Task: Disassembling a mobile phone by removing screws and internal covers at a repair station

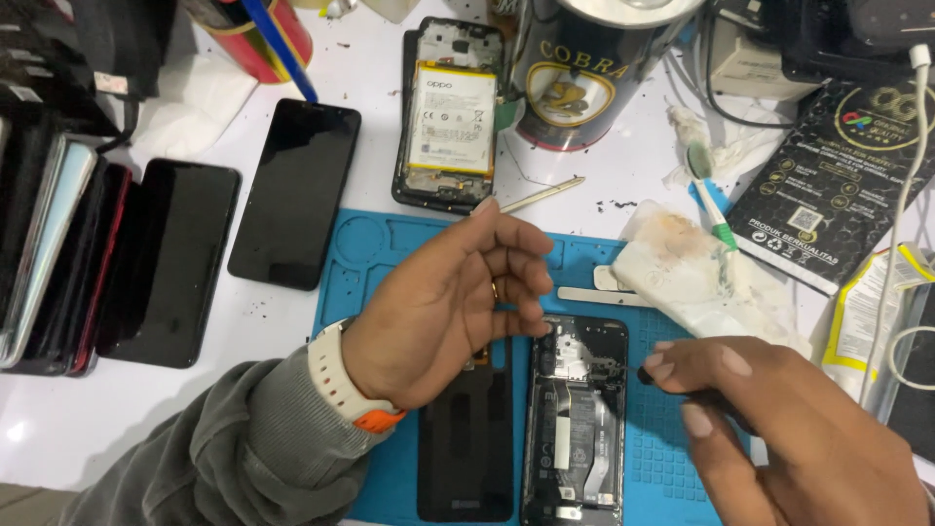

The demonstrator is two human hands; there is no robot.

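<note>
The left hand (pixel 443 317) is hovering over the blue mat (pixel 370 253), its fingers (pixel 516 263) curling loosely inward and gripping nothing that shows. A white watch with an orange strap (pixel 341 380) is sitting on its wrist. The right hand (pixel 779 429) is pinching a small dark tool (pixel 646 374) between thumb and fingertips, just beside the right edge of the opened phone (pixel 575 429).

That opened phone is lying on the mat with its inner frame facing up, and a black phone panel (pixel 466 448) is lying just left of it, partly under the left hand. Beyond the mat's far edge, another opened phone with a white-and-yellow battery (pixel 450 117) is resting on the bench (pixel 604 166). Left of the mat, two dark phones (pixel 297 190) are lying face up.

Right of the mat, a stained white cloth (pixel 701 278) is carrying a green-and-white toothbrush (pixel 709 200). Farther right a black rectangular package with gold and white print (pixel 838 195) is lying flat, with a yellow-edged packet (pixel 872 312) near it. A round black-and-gold can (pixel 570 88) is standing behind the mat.
</note>
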